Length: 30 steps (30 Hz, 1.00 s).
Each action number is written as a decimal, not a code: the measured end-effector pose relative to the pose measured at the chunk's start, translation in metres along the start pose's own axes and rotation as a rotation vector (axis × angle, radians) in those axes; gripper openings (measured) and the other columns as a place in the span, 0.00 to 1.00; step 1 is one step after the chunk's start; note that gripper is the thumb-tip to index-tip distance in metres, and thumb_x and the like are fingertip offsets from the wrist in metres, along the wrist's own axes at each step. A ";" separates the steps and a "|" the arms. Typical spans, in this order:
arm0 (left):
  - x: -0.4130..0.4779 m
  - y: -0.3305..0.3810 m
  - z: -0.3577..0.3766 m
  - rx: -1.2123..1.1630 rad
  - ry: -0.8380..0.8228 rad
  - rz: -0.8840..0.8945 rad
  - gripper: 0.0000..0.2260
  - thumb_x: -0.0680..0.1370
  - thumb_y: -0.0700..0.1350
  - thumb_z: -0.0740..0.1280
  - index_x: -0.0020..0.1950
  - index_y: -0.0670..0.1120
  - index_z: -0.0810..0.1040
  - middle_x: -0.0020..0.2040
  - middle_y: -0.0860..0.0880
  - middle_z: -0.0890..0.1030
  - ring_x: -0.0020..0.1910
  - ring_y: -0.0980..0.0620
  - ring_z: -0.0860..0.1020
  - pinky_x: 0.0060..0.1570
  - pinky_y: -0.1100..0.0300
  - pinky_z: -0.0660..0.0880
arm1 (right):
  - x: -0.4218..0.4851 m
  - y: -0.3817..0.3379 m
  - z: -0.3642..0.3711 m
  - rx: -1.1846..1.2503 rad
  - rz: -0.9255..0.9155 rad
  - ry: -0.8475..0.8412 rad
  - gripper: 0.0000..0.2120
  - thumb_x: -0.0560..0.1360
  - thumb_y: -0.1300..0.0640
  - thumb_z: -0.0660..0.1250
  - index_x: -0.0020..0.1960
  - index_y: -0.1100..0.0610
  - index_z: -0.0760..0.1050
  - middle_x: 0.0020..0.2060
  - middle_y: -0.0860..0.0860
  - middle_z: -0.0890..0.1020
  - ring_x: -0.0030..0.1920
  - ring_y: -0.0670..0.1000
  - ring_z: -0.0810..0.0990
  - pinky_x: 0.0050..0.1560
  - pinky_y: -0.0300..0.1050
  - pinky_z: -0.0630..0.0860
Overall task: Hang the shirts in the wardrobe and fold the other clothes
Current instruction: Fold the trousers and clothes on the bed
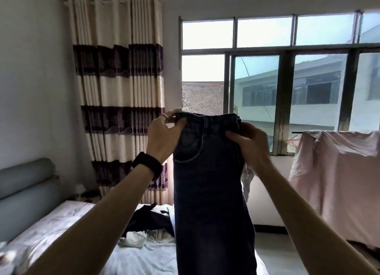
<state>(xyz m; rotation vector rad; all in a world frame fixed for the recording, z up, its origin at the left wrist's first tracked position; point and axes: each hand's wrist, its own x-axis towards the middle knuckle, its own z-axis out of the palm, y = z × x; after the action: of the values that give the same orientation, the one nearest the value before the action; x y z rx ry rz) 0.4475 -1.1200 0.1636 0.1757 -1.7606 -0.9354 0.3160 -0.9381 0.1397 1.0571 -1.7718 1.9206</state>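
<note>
We hold a pair of dark blue denim jeans [209,192] up in front of us, above the bed with its pale, rumpled sheet [61,223]. The left hand [162,136] pinches one end of the waistband, thumb in front and fingers behind. The right hand [250,143] pinches the other end the same way, so each grip is clenched on the denim. The jeans hang straight down from the waistband as one narrow column, and the legs seem to lie one over the other; the hems run out of view at the bottom.

We judge this to be the folding part of the task, since jeans are not shirts, with the garment held up to straighten it before it is folded.

Next we would lower the jeans onto a bare stretch of the bed and fold them across their length. That calls for both grips to hold level so the legs do not slip apart. It also means steering clear of the heap of black and cream clothes [148,219] lying on the bed just behind the jeans.
</note>
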 end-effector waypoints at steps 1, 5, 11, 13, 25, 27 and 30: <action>-0.003 0.007 0.000 -0.010 0.006 0.018 0.14 0.77 0.48 0.72 0.62 0.52 0.82 0.51 0.57 0.84 0.53 0.62 0.80 0.62 0.54 0.77 | -0.003 -0.004 -0.005 0.020 0.000 0.004 0.12 0.68 0.53 0.78 0.49 0.41 0.83 0.46 0.42 0.87 0.51 0.46 0.85 0.60 0.55 0.80; -0.006 0.042 0.002 -0.047 0.029 0.071 0.14 0.75 0.50 0.73 0.60 0.53 0.83 0.49 0.59 0.84 0.50 0.65 0.80 0.59 0.56 0.78 | -0.005 -0.027 -0.024 0.083 0.006 0.027 0.11 0.70 0.56 0.76 0.52 0.46 0.85 0.46 0.45 0.87 0.50 0.48 0.86 0.60 0.57 0.80; -0.006 0.084 0.008 -0.086 0.044 0.108 0.12 0.73 0.50 0.75 0.56 0.53 0.85 0.46 0.58 0.84 0.48 0.64 0.81 0.58 0.56 0.79 | -0.007 -0.055 -0.054 0.114 0.017 0.032 0.14 0.64 0.49 0.74 0.48 0.50 0.85 0.44 0.46 0.87 0.49 0.50 0.86 0.59 0.58 0.80; -0.008 0.086 0.012 -0.101 0.029 0.090 0.11 0.72 0.50 0.75 0.55 0.54 0.85 0.47 0.57 0.85 0.48 0.61 0.82 0.57 0.54 0.80 | -0.009 -0.055 -0.060 0.118 0.026 0.015 0.13 0.64 0.49 0.74 0.48 0.51 0.85 0.43 0.47 0.87 0.48 0.51 0.86 0.58 0.58 0.80; -0.044 -0.046 0.067 0.085 -0.220 -0.196 0.11 0.72 0.46 0.78 0.51 0.58 0.82 0.42 0.57 0.85 0.41 0.60 0.84 0.47 0.55 0.83 | -0.040 0.092 -0.052 -0.389 0.048 -0.050 0.22 0.73 0.47 0.76 0.65 0.45 0.76 0.51 0.46 0.85 0.47 0.51 0.85 0.52 0.49 0.80; -0.057 -0.094 0.082 0.064 -0.246 -0.326 0.11 0.72 0.44 0.78 0.49 0.58 0.83 0.42 0.55 0.86 0.42 0.57 0.85 0.47 0.50 0.83 | -0.049 0.135 -0.046 -0.382 0.130 -0.105 0.22 0.70 0.47 0.78 0.62 0.42 0.78 0.48 0.44 0.86 0.47 0.48 0.85 0.52 0.46 0.80; -0.078 -0.166 0.106 0.040 -0.276 -0.483 0.12 0.72 0.40 0.77 0.49 0.56 0.83 0.45 0.50 0.86 0.42 0.52 0.85 0.48 0.47 0.83 | -0.058 0.201 -0.034 -0.332 0.310 -0.204 0.19 0.67 0.49 0.80 0.53 0.35 0.79 0.41 0.40 0.85 0.43 0.40 0.84 0.47 0.46 0.83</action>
<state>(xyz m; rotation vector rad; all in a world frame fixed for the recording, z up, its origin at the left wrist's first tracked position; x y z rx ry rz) 0.3357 -1.1383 -0.0155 0.5370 -2.0352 -1.3190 0.2093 -0.9276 -0.0433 0.9281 -2.3893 1.6345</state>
